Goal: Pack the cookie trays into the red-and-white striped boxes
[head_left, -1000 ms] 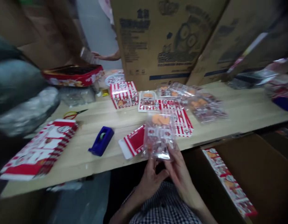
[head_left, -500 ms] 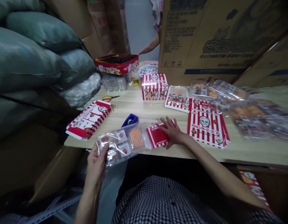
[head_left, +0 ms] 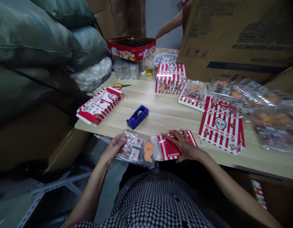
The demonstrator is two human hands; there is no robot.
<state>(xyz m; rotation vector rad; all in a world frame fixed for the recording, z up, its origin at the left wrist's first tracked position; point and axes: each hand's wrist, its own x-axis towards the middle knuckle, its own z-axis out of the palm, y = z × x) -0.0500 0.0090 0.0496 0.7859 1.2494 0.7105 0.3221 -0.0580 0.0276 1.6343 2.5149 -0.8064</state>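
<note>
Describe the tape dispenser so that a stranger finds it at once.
On the wooden table, look just beyond the clear packet in the left hand. The tape dispenser lies there, the only solid blue thing among red-and-white boxes.

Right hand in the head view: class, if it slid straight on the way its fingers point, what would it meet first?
Probably the blue tape dispenser, across bare table: the right hand lies flat on the striped box, fingers aimed up-left. Depth is unclear.

Blue tape dispenser point(head_left: 137, 117), yellow scissors point(head_left: 120, 85), red tin point(head_left: 131, 50), cardboard box point(head_left: 232, 38)
</note>
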